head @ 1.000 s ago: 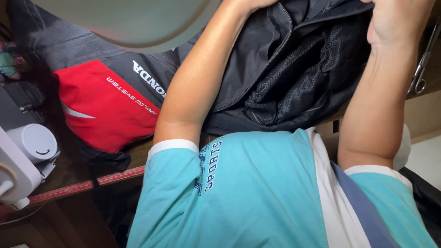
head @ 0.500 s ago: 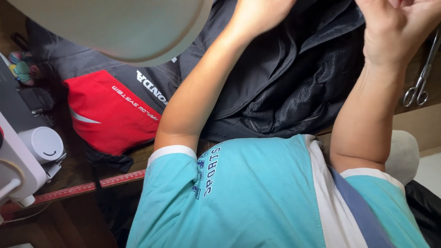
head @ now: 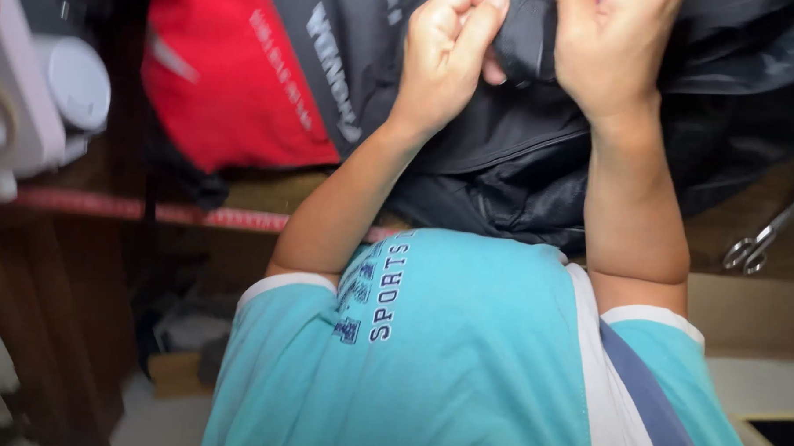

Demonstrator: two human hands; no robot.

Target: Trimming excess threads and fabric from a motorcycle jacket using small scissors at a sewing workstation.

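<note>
A white machine (head: 10, 78) is standing at the far left, and a red tape (head: 98, 206) is lying along the table edge. Next to them, a red and black jacket (head: 217, 85) is lying on the table, bunched up under both hands. The left hand (head: 442, 62) is closed, pinching a fold of the black cloth with its thumb and fingers. Just beside it, the right hand (head: 607, 54) is gripping the same cloth, maybe at a seam, but the view is too blurry to be sure. It is best to keep both hands close and pull the cloth flat and tight, so the fold is not slipping. Scissors (head: 761, 240) are lying far to the right.
</note>
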